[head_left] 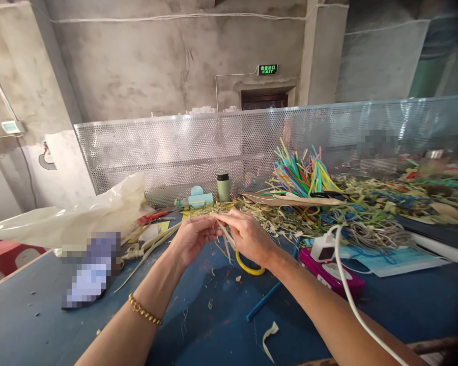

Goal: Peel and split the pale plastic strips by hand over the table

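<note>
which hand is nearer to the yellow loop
Right. The right hand is just above the yellow loop in the picture, hiding part of it; the left hand is farther off, up and to the loop's left.

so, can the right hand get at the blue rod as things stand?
Probably yes: the near end of the blue rod lies uncovered on the tabletop, close to the right hand. That hand looks occupied with pale strips, though, so it may need freeing first.

Single view, from person's head: faces forward, tilted down; hands (pixel 248 236) near, around middle of frame; counter (pixel 198 330) close, across bottom; metal screen (pixel 183 147) farther; wall (pixel 137 61) beyond, filling top.
</note>
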A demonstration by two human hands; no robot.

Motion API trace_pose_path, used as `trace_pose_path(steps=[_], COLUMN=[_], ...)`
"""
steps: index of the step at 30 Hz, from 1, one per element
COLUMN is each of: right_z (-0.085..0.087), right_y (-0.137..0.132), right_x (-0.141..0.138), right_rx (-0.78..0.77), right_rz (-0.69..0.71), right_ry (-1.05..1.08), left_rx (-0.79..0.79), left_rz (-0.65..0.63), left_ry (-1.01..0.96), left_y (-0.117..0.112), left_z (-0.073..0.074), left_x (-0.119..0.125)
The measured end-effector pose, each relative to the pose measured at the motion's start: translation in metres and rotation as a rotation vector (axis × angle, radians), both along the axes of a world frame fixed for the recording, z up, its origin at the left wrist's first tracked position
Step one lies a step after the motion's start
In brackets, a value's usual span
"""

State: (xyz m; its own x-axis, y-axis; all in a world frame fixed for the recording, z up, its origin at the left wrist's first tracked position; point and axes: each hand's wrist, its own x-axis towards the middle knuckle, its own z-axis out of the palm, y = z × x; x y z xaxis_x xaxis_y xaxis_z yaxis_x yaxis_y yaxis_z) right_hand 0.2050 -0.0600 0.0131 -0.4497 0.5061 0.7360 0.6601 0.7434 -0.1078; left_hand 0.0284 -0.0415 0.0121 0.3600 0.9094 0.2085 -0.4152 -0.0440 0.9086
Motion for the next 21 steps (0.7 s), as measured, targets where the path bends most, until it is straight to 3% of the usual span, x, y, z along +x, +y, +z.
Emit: trace_pose_path(steps=[12, 21], right_z=[0.003, 0.007], right_y=[0.002, -0.010], right_x=[0.004, 0.001], right_rx=[-0.049, 0.016], right_rz=[0.089, 0.003], right_ry=[-0.027, -0.173], left_rx=[-0.010, -0.046], left_rz=[0.011, 0.007], left_ry=[0.022, 0.013], left_y=[0.001, 0.002], left_z=[-0.004, -0.005], left_x=[-0.001, 0.000])
